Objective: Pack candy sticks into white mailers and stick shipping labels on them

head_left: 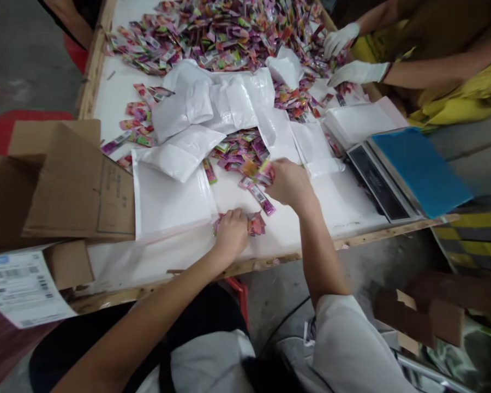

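We see the left hand over a small stack of sachets by the near edge of the white table, but cannot tell whether its fingers grip. Farther and to the right, our right hand pinches blurred packets just beside a loose pile, near white pouches on the left.

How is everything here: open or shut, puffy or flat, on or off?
Left hand: curled over some small packets.
Right hand: closed on more packets, blurred.
Big packet pile: loose and heaped; sealed or not, I can't tell.
Stuffed white mailers: puffy, heaped together.
White mailer at front left: flat.
Cardboard box: open, flaps spread.
Digital scale: panel dark; on or off unclear.
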A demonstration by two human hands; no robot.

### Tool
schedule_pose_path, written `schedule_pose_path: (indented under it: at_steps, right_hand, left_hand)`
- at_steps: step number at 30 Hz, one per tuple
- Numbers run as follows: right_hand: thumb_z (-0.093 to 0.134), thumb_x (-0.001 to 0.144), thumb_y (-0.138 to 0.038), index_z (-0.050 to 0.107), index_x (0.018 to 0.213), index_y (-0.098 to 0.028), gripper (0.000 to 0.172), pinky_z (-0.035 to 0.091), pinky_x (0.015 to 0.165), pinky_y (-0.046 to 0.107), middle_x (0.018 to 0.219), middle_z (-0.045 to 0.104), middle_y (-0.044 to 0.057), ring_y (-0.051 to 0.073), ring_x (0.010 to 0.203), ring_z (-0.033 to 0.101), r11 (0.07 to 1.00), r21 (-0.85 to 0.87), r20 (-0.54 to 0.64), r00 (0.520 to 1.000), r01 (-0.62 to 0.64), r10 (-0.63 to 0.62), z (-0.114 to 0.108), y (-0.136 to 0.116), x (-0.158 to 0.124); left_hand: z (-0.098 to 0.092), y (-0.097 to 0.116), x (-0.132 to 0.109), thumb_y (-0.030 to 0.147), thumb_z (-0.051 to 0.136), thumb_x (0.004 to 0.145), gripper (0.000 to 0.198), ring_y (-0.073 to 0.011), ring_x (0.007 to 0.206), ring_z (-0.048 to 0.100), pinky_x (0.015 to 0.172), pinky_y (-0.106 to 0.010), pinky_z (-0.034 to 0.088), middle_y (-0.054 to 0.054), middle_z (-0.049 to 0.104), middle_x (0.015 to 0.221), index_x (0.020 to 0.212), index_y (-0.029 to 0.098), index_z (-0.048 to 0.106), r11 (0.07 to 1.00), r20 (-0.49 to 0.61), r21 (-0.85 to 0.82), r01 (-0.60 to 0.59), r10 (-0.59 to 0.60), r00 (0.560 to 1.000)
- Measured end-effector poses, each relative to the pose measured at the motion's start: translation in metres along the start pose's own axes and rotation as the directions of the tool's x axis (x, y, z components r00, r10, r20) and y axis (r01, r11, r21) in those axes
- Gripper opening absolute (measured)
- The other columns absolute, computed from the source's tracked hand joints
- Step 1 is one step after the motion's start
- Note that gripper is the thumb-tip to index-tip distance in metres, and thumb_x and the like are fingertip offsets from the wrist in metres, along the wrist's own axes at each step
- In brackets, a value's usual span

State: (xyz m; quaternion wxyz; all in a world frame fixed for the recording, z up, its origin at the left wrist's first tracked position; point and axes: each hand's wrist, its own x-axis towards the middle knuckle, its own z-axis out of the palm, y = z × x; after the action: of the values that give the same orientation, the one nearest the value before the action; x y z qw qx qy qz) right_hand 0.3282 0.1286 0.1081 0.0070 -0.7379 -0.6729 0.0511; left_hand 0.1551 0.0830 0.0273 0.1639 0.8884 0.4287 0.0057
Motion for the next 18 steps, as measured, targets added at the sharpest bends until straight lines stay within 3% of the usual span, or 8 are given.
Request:
schedule_pose_path:
  at_steps: [4, 9, 14, 18]
  right_hand:
    - [0.06, 0.08, -0.017, 0.066, 0.114, -0.016, 0.035, 0.049, 0.076, 0.032, 0.134, 0.058, 0.017, 0.028, 0.098, 0.066, 0.974, 0.005, -0.073, 0.972, 0.224, -0.223, 0.014, -0.051, 0.07]
    - [0.054, 0.085, -0.012, 0.061, 0.121, -0.011, 0.037, 0.048, 0.086, 0.037, 0.123, 0.062, 0.019, 0.03, 0.104, 0.063, 0.984, -0.027, -0.12, 0.976, 0.178, -0.18, 0.054, -0.074, 0.133]
    - [0.054, 0.083, -0.009, 0.06, 0.122, -0.01, 0.039, 0.046, 0.092, 0.039, 0.116, 0.067, 0.019, 0.031, 0.106, 0.064, 0.987, -0.001, -0.137, 0.977, 0.163, -0.162, 0.054, -0.075, 0.136]
    - [0.065, 0.078, -0.017, 0.064, 0.115, -0.012, 0.038, 0.049, 0.087, 0.037, 0.109, 0.071, 0.016, 0.032, 0.102, 0.066, 0.989, 0.095, -0.131, 0.987, 0.109, -0.097, 0.028, -0.056, 0.096]
  left_hand:
    - [0.01, 0.001, -0.004, 0.002, 0.053, 0.079, 0.03, -0.0298, 0.107, 0.065, 0.094, -0.041, 0.051, -0.022, 0.067, 0.123, 0.104, 0.006, 0.07, 0.998, -0.05, 0.054, -0.012, 0.015, 0.999]
    - [0.027, 0.001, -0.01, 0.004, 0.048, 0.088, 0.026, -0.0287, 0.116, 0.064, 0.101, -0.041, 0.048, -0.02, 0.067, 0.127, 0.104, 0.009, 0.068, 0.994, -0.195, 0.104, -0.042, 0.061, 0.979]
    - [0.03, 0.004, -0.014, 0.006, 0.044, 0.094, 0.026, -0.0287, 0.123, 0.061, 0.108, -0.043, 0.043, -0.021, 0.066, 0.13, 0.106, 0.008, 0.067, 0.996, -0.179, 0.082, -0.044, 0.058, 0.982]
    - [0.023, 0.007, -0.013, 0.007, 0.043, 0.095, 0.027, -0.0298, 0.116, 0.064, 0.104, -0.042, 0.044, -0.023, 0.068, 0.122, 0.103, 0.006, 0.068, 0.997, -0.147, 0.066, -0.033, 0.043, 0.988]
